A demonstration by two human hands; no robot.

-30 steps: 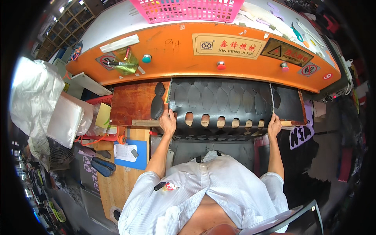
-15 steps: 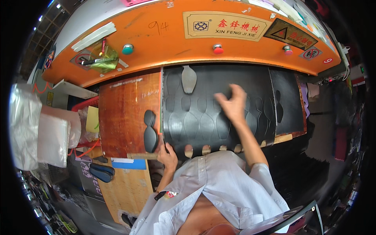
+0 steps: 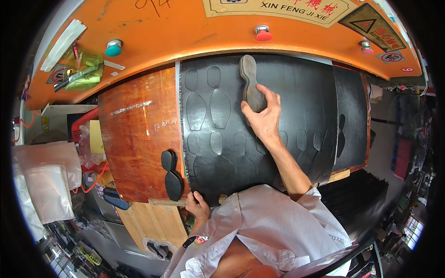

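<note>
My right hand (image 3: pixel 265 113) grips a sole-shaped cutting die (image 3: pixel 254 92), thumb on one side and fingers on the other. The die is grey-brown and lies near the far edge of a black sheet (image 3: pixel 296 102). Sole outlines are pressed into this sheet: two to the left of the die, several in a row nearer me. At the sheet's near left corner, my left hand (image 3: pixel 198 207) is closed on its edge. Just left of the sheet, a stack of black sole-shaped pieces (image 3: pixel 174 185) rests on the brown board (image 3: pixel 134 139).
An orange machine beam (image 3: pixel 185 34) spans the far side, with a green button (image 3: pixel 114 47) and red buttons, one of them central (image 3: pixel 263 33). A clear pouch with pens (image 3: pixel 83 72) hangs on it. Plastic bags (image 3: pixel 46 180) are at the left, a wooden table (image 3: pixel 153 222) below the board.
My right hand, earlier open and apart from the die, now grips it. The die has moved right, uncovering an outline in the sheet. The head view has shifted.
</note>
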